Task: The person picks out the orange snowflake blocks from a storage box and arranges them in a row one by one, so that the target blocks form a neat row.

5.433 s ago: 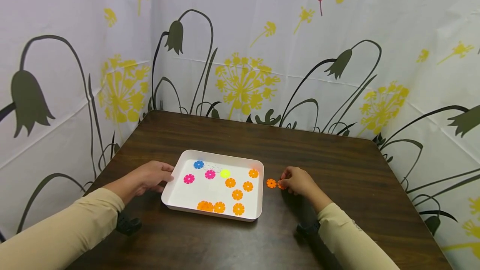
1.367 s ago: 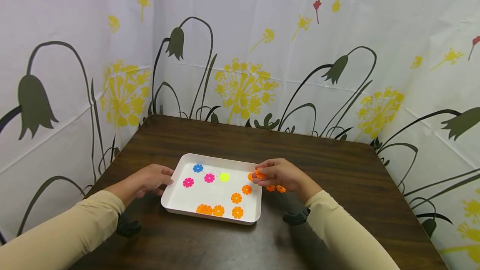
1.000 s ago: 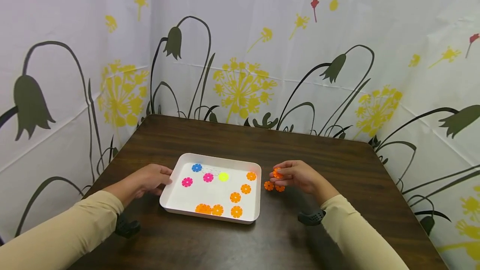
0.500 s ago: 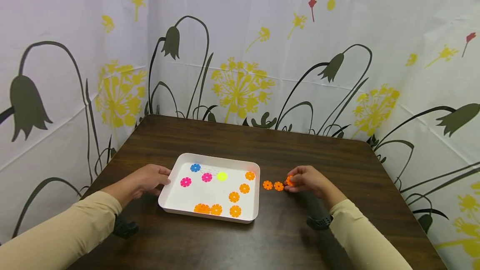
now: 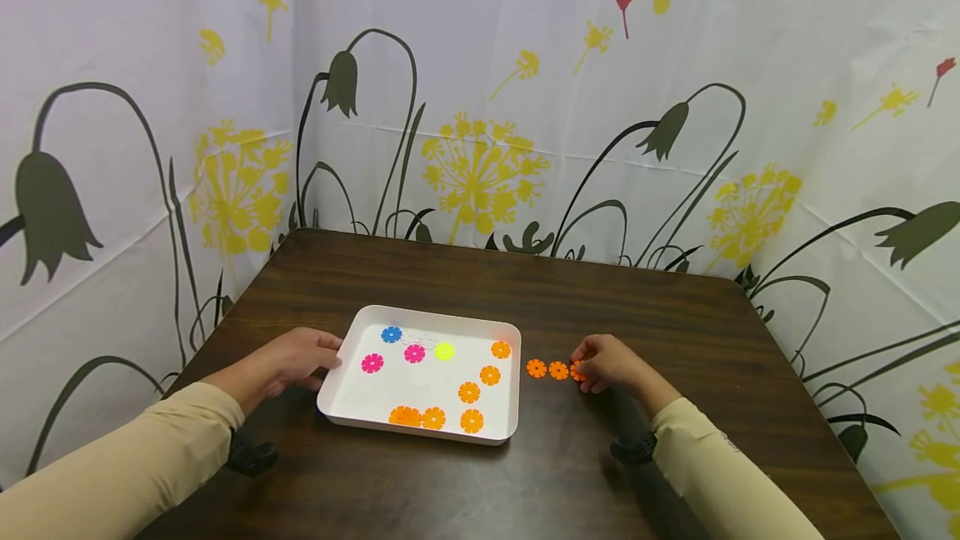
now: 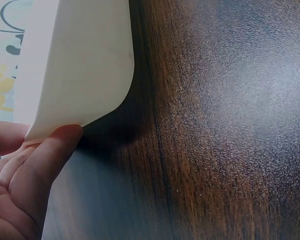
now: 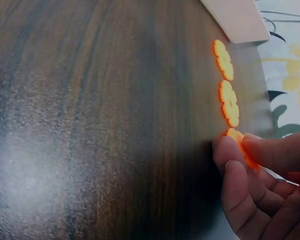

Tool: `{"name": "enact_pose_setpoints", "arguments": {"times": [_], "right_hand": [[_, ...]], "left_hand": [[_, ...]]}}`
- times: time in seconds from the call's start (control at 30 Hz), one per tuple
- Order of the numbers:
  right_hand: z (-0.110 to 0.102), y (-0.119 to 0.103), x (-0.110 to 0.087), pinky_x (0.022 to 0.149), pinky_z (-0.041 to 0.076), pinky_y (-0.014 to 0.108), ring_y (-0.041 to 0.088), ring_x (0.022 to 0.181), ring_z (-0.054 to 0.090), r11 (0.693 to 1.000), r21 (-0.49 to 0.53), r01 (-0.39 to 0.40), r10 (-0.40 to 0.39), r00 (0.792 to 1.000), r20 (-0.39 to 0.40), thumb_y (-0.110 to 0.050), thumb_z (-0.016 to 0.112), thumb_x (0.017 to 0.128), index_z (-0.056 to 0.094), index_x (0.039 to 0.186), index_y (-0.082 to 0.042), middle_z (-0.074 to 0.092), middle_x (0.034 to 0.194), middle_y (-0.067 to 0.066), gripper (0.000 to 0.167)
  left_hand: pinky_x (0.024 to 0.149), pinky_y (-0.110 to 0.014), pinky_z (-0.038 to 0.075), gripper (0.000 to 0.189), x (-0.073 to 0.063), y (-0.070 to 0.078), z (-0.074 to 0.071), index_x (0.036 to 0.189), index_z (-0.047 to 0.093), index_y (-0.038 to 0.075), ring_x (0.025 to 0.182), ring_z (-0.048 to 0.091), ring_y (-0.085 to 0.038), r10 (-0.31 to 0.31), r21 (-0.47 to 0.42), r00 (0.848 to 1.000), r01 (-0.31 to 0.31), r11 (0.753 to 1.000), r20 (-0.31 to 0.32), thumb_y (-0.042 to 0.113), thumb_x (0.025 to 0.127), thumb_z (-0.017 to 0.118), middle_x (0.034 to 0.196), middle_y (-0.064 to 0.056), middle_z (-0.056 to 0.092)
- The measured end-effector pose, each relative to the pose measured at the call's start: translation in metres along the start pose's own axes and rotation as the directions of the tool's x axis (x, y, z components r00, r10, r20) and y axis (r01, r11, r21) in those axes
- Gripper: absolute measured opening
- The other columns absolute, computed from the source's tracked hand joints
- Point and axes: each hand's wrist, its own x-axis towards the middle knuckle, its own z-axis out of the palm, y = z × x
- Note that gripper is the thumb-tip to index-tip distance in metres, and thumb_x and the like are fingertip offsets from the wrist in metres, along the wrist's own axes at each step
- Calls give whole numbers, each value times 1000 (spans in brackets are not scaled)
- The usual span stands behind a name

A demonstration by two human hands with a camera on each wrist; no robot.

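- Two hands working: my right hand (image 5: 609,363) pinches the third orange disc (image 5: 575,372) between thumb and finger, while my left hand (image 5: 303,361) grips the white tray (image 5: 360,398) at its left wall.
- Here's the change! A moment ago this disc was raised by the tray's right wall; now it's down at the row's end, fingers not yet off it.
- So the row outside the tray looks like growing from two to three — this placement seems nearly made, I'd judge.
- Just left of my right fingertips comes the second orange disc (image 5: 558,371), then the first orange disc (image 5: 536,368), nearest the tray. Whether the third touches its neighbour, I can't tell.
- Between my hands sits the tray, closer to the left. Inside it: a blue disc (image 5: 392,334), two pink discs (image 5: 415,353), a yellow disc (image 5: 444,352), and more orange discs (image 5: 468,392) toward the right and front — some overlap by the front wall, so I can't count them.
- Beneath everything, the dark wooden table (image 5: 375,482); beyond its far edge, a flower-printed curtain (image 5: 457,23).
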Motion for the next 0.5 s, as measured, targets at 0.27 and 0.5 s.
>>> {"name": "enact_pose_setpoints", "arguments": {"times": [0.27,0.5], "right_hand": [[8,-7,1,54,57,34,21,60,65,990,-140,-2,-4,999,-47,-3,66,89,61,96,-2,65,82,10,8],[11,-10,2,52,56,33,21,58,64,985,-174,-12,2,998,-56,-4,66,90,60,95,-3,65,81,9,9]], "left_hand": [[80,-41,59,45,-1,0,0,135,49,-10,97,63,-27,-2,-1,1000,2,1000,2,11,96,58,125,-26,59],[80,-41,59,46,-1,0,-1,135,49,-10,96,64,-27,-7,-8,1000,7,1000,2,11,96,59,125,-26,59]]}}
